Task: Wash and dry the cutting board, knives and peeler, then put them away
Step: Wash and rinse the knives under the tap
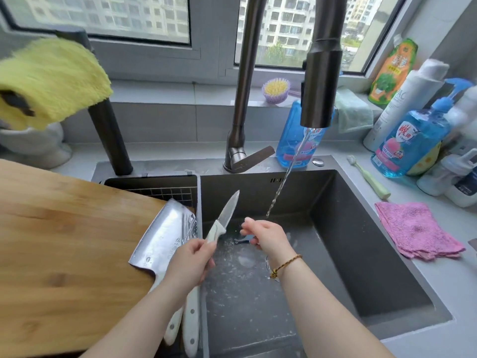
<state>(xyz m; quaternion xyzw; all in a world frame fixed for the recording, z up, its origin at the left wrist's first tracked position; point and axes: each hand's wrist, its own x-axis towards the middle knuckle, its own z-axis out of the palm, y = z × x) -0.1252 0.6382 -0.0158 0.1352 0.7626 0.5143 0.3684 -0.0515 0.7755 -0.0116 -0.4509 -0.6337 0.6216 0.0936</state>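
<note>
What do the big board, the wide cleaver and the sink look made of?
The board looks like wood or bamboo: tan, matte, grain streaks. The cleaver looks like polished steel: silvery, mirror-bright blade. The sink seems dark grey matte metal, though stone composite is possible.
</note>
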